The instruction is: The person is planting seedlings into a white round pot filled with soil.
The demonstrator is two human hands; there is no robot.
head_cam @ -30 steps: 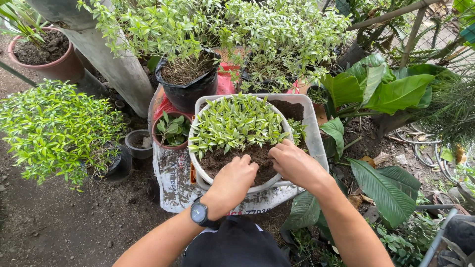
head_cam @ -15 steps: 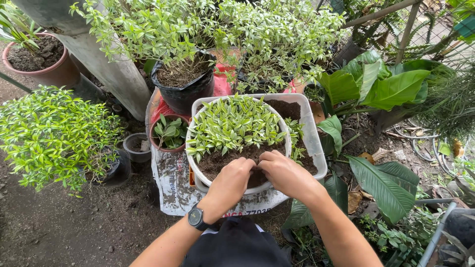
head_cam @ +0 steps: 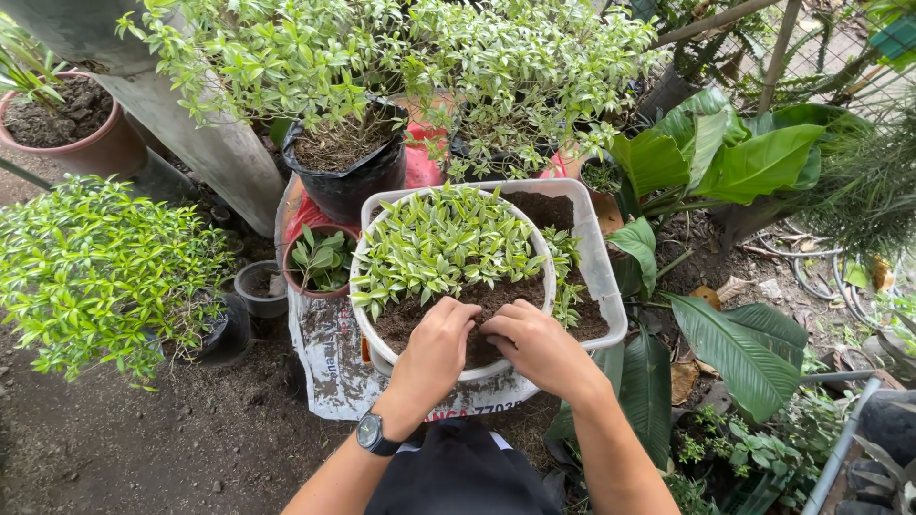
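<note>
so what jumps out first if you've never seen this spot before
Both hands, left and right, press side by side into dark soil at the near edge of a round white pot packed with small variegated seedlings, dead centre. The pot sits in a clear tub. A bright bushy shrub fills the left side, and broad glossy leaves the right.

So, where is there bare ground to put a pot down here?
Bare dirt lies at lower left, bordered by the bushy green plant, the small grey pot and the printed sack. Elsewhere it is crowded: both hands press soil in the white pot, and broad-leaved plants fill the right.
</note>
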